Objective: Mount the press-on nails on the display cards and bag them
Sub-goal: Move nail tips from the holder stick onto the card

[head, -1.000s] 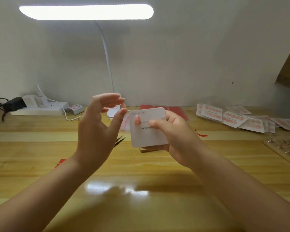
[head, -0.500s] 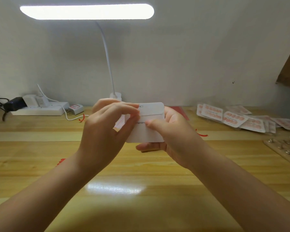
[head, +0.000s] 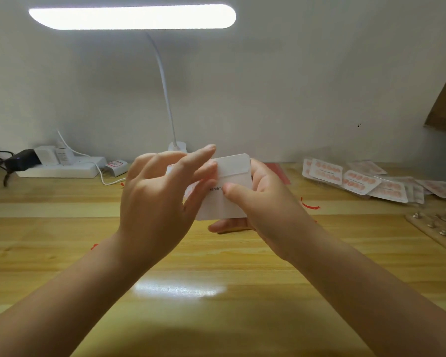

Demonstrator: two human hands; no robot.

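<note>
Her right hand (head: 263, 199) pinches the display card (head: 227, 191) while her left hand (head: 160, 191), fingers spread, presses a nail on, I'd guess; next comes another nail.

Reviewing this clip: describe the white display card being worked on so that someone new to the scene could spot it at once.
Start at the desk lamp and follow its white neck down to the wooden desk. Just in front of its base, the display card is held above the desk, gripped by the right hand with the left hand touching its left edge. Unlike the bagged cards lying far right, it shows no pink nails.
</note>
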